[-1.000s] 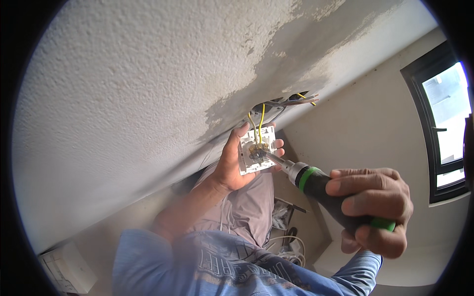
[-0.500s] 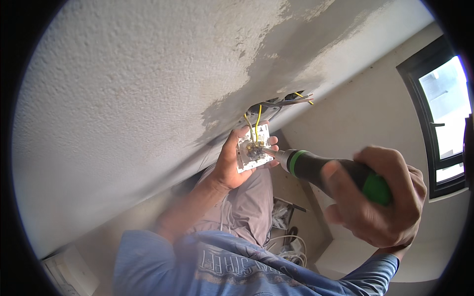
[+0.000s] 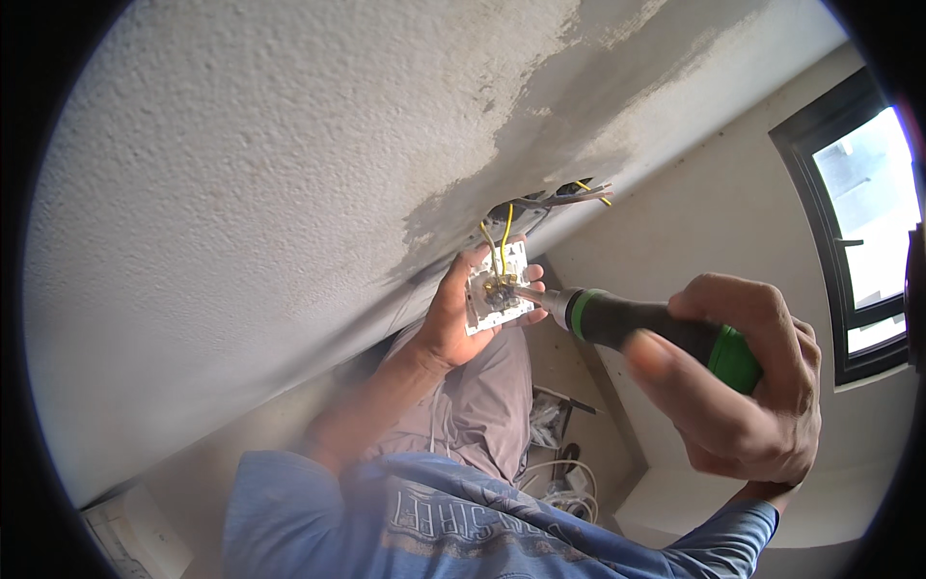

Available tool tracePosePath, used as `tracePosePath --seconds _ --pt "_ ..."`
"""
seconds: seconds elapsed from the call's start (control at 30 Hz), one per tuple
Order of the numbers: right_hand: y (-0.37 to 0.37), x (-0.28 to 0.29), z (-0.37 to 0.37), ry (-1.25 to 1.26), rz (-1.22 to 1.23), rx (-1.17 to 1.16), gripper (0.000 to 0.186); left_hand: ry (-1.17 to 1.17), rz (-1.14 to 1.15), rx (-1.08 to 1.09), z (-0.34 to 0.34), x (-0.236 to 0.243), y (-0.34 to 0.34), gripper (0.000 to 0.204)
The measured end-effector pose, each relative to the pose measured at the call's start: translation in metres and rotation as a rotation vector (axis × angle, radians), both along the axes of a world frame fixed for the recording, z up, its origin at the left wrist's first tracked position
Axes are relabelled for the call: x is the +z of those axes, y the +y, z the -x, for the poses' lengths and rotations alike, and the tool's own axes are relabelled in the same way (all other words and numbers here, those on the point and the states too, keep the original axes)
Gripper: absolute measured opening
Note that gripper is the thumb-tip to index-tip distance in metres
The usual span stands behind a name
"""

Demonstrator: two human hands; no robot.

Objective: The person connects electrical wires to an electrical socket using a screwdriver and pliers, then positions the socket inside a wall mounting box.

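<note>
My left hand [image 3: 449, 318] grips a white square electrical fitting [image 3: 482, 314] by its sides, its back with brass terminals toward me. A yellow wire [image 3: 506, 229] and a paler wire run from the fitting into a wall hole [image 3: 504, 212]. More wires [image 3: 574, 198] poke from a neighbouring opening. My right hand [image 3: 757, 386] is closed round the black-and-green screwdriver [image 3: 632, 321], its thumb raised off the grip. The screwdriver's metal tip meets the terminal area, where its exact seat is too small to tell.
The textured wall [image 3: 260, 164] has a grey patch. A black-framed window [image 3: 820, 222] is at the right. Below lie a coiled white cable [image 3: 588, 487], a clear bag of small items [image 3: 545, 425] and a white box [image 3: 135, 531]. My legs [image 3: 477, 405] are bent beneath my hands.
My right hand has shifted right and rotated round the handle, its thumb now lifted. The screwdriver lies more level. My left hand and the fitting have moved only slightly.
</note>
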State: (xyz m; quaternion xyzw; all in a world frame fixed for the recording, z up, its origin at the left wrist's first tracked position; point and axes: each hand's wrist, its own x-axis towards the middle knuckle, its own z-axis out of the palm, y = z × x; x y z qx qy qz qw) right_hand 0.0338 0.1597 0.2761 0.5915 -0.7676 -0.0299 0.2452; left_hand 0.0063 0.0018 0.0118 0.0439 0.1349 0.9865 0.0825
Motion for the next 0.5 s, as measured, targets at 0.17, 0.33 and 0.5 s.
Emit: tracePosePath --seconds 0.17,0.33,0.5 --pt "0.001 -0.008 0.001 -0.01 0.059 -0.033 0.052 -0.055 0.03 0.039 -0.002 0.006 0.001 0.063" --pt "0.003 0.005 -0.012 -0.054 -0.09 -0.066 0.06 -0.013 0.043 0.034 -0.001 0.0 -0.001 0.065" --pt "0.005 -0.001 -0.01 -0.037 -0.009 0.007 0.059 -0.019 0.035 0.038 -0.001 0.001 0.003 0.065"
